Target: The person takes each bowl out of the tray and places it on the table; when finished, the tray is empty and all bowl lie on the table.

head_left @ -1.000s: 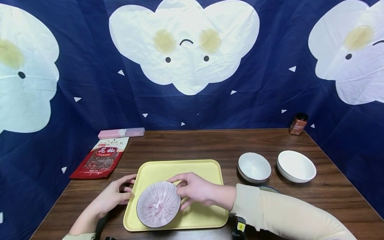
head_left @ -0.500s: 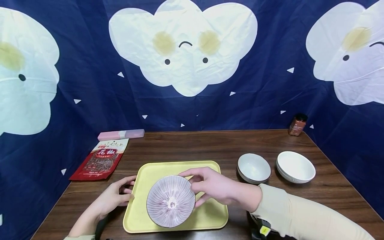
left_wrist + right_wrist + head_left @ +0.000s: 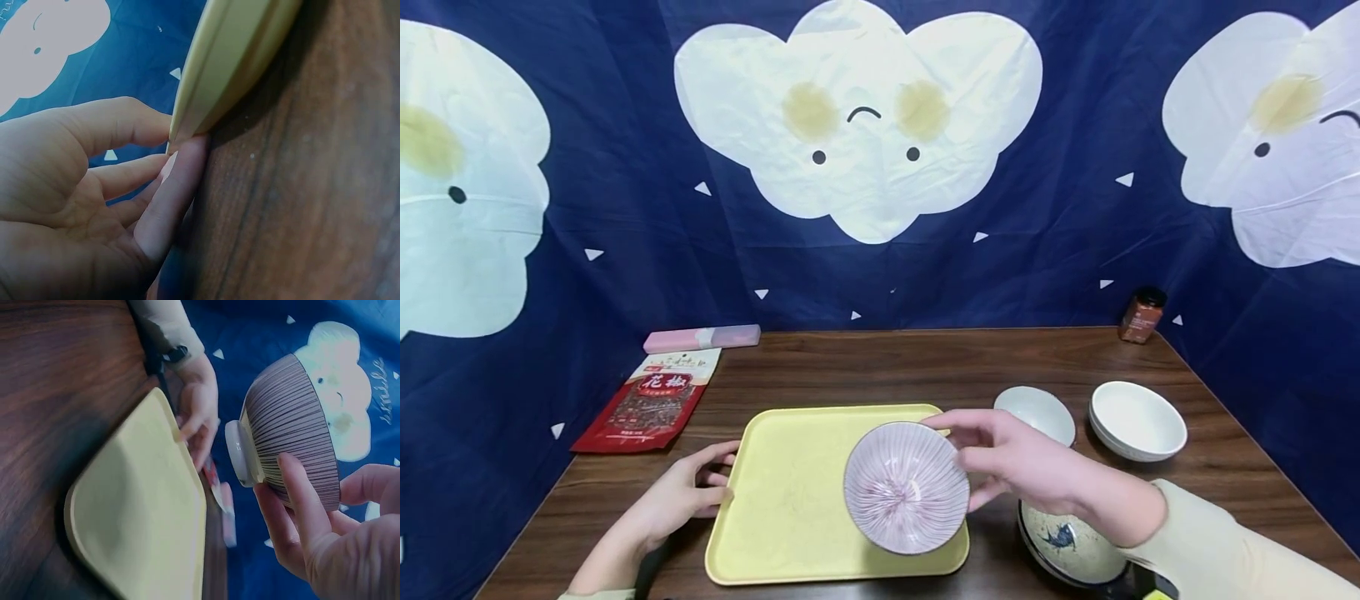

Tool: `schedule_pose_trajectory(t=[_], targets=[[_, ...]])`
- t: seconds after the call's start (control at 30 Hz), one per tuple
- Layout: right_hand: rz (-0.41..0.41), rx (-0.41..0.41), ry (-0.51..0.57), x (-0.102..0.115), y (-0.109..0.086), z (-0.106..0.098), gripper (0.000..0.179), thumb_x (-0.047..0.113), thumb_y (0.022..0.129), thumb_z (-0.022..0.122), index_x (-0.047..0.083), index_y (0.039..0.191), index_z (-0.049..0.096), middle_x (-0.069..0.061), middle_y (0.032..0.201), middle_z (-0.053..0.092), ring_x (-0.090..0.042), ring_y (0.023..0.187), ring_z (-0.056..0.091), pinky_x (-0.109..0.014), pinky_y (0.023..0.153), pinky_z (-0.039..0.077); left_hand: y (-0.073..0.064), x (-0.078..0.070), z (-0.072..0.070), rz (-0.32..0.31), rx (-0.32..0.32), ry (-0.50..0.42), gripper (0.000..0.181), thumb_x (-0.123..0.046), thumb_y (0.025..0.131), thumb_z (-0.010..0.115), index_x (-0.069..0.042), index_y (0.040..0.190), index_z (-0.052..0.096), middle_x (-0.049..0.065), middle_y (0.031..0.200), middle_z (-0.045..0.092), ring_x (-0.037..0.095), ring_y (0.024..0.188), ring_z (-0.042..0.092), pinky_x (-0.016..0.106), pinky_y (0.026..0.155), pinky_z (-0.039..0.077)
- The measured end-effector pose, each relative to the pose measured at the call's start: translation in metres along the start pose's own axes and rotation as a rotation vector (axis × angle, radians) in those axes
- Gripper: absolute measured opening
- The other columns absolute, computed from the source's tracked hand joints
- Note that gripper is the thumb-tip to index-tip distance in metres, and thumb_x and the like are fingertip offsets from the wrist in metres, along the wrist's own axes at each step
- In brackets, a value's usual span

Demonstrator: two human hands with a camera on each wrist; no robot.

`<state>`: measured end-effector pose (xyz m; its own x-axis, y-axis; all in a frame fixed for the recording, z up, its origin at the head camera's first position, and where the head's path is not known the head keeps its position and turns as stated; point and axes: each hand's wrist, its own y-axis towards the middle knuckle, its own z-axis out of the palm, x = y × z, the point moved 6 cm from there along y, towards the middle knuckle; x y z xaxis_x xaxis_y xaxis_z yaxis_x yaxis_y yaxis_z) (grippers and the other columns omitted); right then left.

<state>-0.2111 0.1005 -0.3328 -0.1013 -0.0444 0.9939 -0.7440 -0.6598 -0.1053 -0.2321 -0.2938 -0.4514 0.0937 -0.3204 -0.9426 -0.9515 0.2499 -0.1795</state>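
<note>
My right hand holds a striped bowl, thumb and fingers gripping its right side. In the head view the bowl overlaps the right part of a yellow tray. The right wrist view shows the dark lines on the bowl's outside and its white foot, raised above the tray. At the tray's left edge, my left hand pinches the rim, as the left wrist view shows with fingers on either side of it. Partly behind my right wrist stands a cream bowl with a blue mark.
At the right stand a greyish-white bowl and stacked white bowls. A dark-lidded jar is at the back right corner. On the left lie a red spice packet and a pink case. A cloud-patterned blue cloth hangs behind.
My right hand has carried the striped bowl rightward across the tray, uncovering the tray's left part and the blue-marked bowl. My left hand has stayed at the tray's edge.
</note>
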Motion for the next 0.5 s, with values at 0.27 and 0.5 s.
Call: schedule_pose_trajectory(t=[0.27, 0.5], targets=[[-0.043, -0.038, -0.028, 0.0, -0.037, -0.037, 0.055, -0.002, 0.097, 0.056, -0.007, 0.15, 0.041, -0.021, 0.127, 0.06, -0.027, 0.1, 0.066, -0.04, 0.068, 0.061, -0.001, 0.0, 0.0, 0.0, -0.002, 0.003, 0.074, 0.008, 0.086, 0.066, 0.013, 0.151, 0.031, 0.03, 0.134, 0.042, 0.028, 0.101, 0.057, 0.042, 0.074, 0.061], [-0.083, -0.041, 0.021, -0.007, -0.064, -0.067, 0.049, -0.005, 0.101, 0.05, 0.0, 0.149, 0.046, -0.02, 0.126, 0.06, -0.029, 0.104, 0.068, -0.05, 0.075, 0.06, 0.0, 0.0, 0.0, 0.022, 0.011, -0.01, 0.074, 0.008, 0.086, 0.066, 0.014, 0.151, 0.03, 0.031, 0.134, 0.041, 0.025, 0.1, 0.058, 0.042, 0.074, 0.061]])
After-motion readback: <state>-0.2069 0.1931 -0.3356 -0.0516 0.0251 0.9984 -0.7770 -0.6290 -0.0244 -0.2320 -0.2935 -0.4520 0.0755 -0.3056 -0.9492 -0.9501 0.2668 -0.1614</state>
